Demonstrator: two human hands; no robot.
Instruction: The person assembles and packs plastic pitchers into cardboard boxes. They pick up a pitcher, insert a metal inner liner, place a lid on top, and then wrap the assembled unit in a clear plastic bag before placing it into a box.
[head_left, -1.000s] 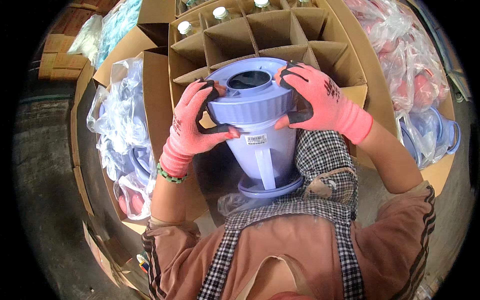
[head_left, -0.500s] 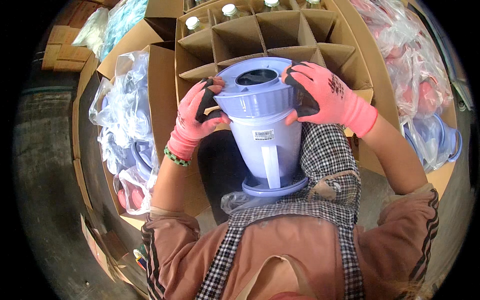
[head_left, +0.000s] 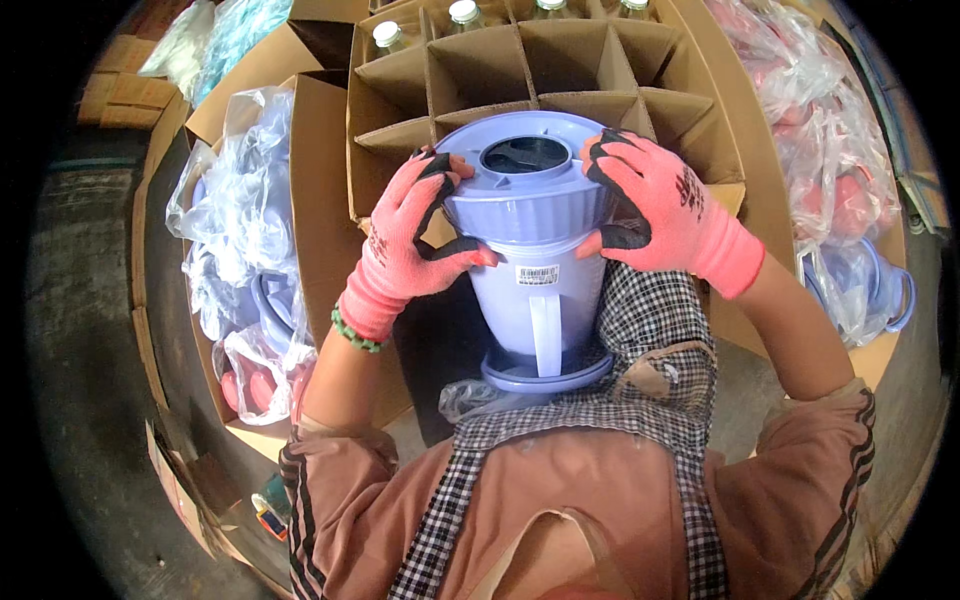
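A lavender plastic jug (head_left: 503, 306) with a handle and a barcode sticker stands upright on my lap, its foot in a flat round lavender piece (head_left: 560, 381). On its top sits a wide ribbed lavender lid (head_left: 530, 218), with a dark round opening in its middle. Gloved in pink with black fingertips, my left hand (head_left: 420, 225) grips the left side of the lid, thumb just below its edge. My right hand (head_left: 662, 200) holds the opposite side the same way. Fingers of both hands curl over the top; their undersides are partly hidden.
A divided cardboard box (head_left: 470, 75) with white-capped bottles (head_left: 387, 38) along its far row stands ahead. Boxes at left and right hold bagged lavender parts (head_left: 245, 230) and bagged pink parts (head_left: 835, 200). Clear plastic (head_left: 470, 400) lies on my lap beside the jug.
The lid sits slightly lower on the jug, and the pale band under it shows less. My left thumb has shifted inward onto the jug's upper wall; both hands keep their grip.
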